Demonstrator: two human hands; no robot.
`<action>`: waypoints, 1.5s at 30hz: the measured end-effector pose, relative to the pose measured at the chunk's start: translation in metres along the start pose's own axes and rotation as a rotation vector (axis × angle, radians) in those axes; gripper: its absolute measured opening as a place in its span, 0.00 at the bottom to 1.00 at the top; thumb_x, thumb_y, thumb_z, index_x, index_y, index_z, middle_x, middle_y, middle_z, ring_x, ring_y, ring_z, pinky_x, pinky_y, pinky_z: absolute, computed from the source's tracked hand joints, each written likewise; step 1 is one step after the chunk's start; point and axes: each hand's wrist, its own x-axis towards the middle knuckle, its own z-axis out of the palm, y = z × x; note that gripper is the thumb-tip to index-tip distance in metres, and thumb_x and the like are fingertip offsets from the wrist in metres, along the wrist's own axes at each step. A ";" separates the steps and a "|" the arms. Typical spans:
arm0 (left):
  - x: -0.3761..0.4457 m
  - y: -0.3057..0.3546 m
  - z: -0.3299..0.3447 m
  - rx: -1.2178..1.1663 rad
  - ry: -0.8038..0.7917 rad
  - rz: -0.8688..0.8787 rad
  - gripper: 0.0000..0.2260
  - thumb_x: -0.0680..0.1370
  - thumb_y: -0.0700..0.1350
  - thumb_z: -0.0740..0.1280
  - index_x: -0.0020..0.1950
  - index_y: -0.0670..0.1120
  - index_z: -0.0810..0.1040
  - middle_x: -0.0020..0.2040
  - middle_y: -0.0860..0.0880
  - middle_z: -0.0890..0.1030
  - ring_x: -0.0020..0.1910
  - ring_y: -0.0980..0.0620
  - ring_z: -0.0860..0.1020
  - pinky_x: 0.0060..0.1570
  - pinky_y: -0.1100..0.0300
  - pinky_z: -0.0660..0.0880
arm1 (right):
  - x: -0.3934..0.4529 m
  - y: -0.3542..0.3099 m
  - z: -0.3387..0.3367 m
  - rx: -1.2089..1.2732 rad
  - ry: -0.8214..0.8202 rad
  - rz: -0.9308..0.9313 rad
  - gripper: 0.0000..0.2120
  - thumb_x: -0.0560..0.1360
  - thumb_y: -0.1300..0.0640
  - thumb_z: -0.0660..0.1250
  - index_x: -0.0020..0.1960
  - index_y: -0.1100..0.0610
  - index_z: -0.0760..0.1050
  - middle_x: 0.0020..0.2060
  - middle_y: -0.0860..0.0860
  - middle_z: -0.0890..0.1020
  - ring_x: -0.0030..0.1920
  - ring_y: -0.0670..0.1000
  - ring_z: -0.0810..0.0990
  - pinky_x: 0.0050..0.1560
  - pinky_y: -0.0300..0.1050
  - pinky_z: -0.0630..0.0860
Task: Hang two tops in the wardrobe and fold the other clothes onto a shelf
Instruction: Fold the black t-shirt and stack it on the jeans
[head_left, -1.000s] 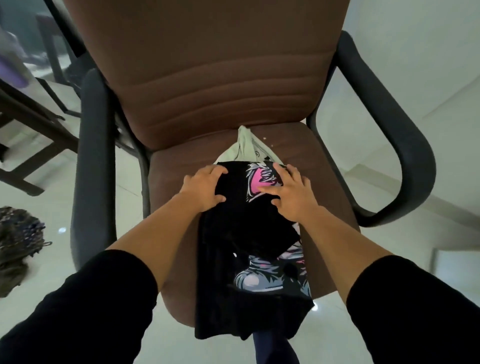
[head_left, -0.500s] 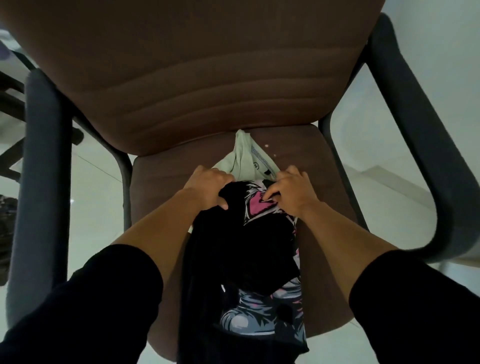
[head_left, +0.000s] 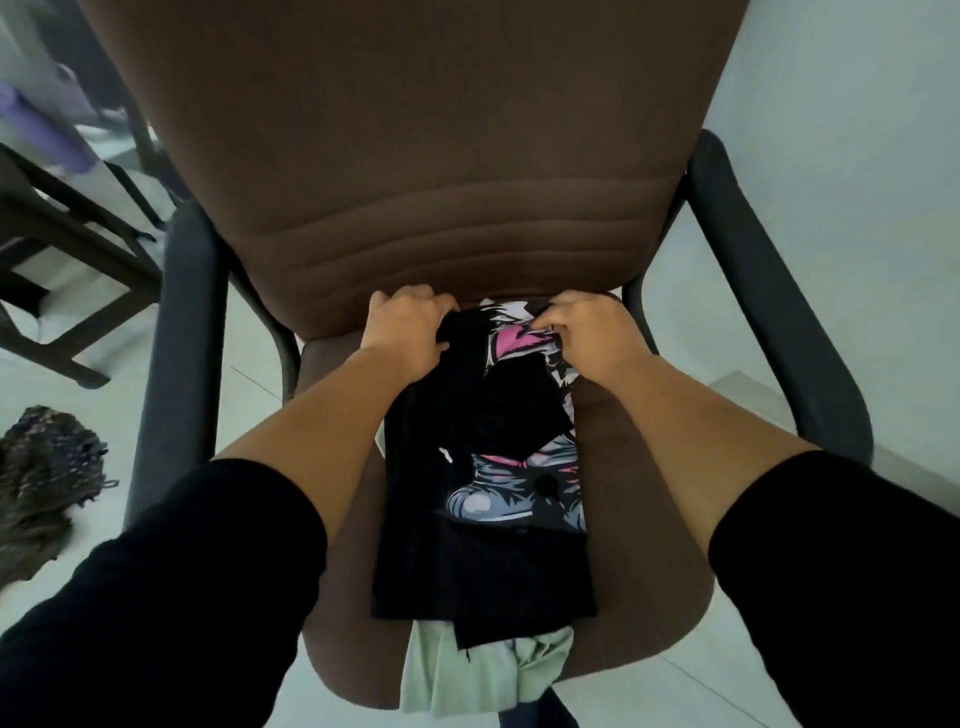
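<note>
A black T-shirt (head_left: 483, 561) with a pink, grey and white print lies folded lengthwise on the brown chair seat (head_left: 639, 613). My left hand (head_left: 410, 327) grips its far left corner and my right hand (head_left: 587, 332) pinches its far right corner, both close to the backrest. Under it lies a pale green garment (head_left: 467, 675), whose end hangs over the seat's front edge.
The brown backrest (head_left: 415, 156) rises just behind my hands. Dark armrests (head_left: 176, 332) stand at left and right (head_left: 774, 291). A dark patterned cloth heap (head_left: 36, 478) lies on the white floor at left, beyond it a dark wooden frame (head_left: 67, 249).
Both hands closed on the black T-shirt's far edge and pushed it toward the backrest. The green garment's far end is now covered and its near end shows at the seat front.
</note>
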 end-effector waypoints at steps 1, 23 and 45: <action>-0.012 0.001 0.002 -0.009 0.008 0.009 0.20 0.75 0.49 0.68 0.66 0.52 0.70 0.58 0.47 0.73 0.61 0.46 0.71 0.56 0.50 0.65 | -0.010 -0.003 0.001 -0.004 -0.010 -0.006 0.19 0.74 0.70 0.62 0.58 0.54 0.81 0.61 0.54 0.78 0.60 0.57 0.76 0.61 0.50 0.73; -0.215 0.047 0.140 -0.592 -0.215 -0.297 0.39 0.72 0.64 0.66 0.74 0.68 0.42 0.76 0.41 0.42 0.73 0.34 0.53 0.69 0.41 0.60 | -0.225 -0.060 0.148 0.443 -0.158 0.581 0.28 0.74 0.40 0.65 0.72 0.35 0.59 0.76 0.57 0.46 0.74 0.61 0.55 0.72 0.58 0.59; -0.195 0.054 0.085 -0.359 -0.063 -0.281 0.46 0.64 0.66 0.72 0.76 0.61 0.51 0.71 0.46 0.58 0.63 0.43 0.72 0.55 0.51 0.74 | -0.188 -0.072 0.100 0.447 -0.115 0.484 0.40 0.68 0.48 0.75 0.74 0.39 0.58 0.61 0.56 0.78 0.48 0.60 0.82 0.58 0.52 0.77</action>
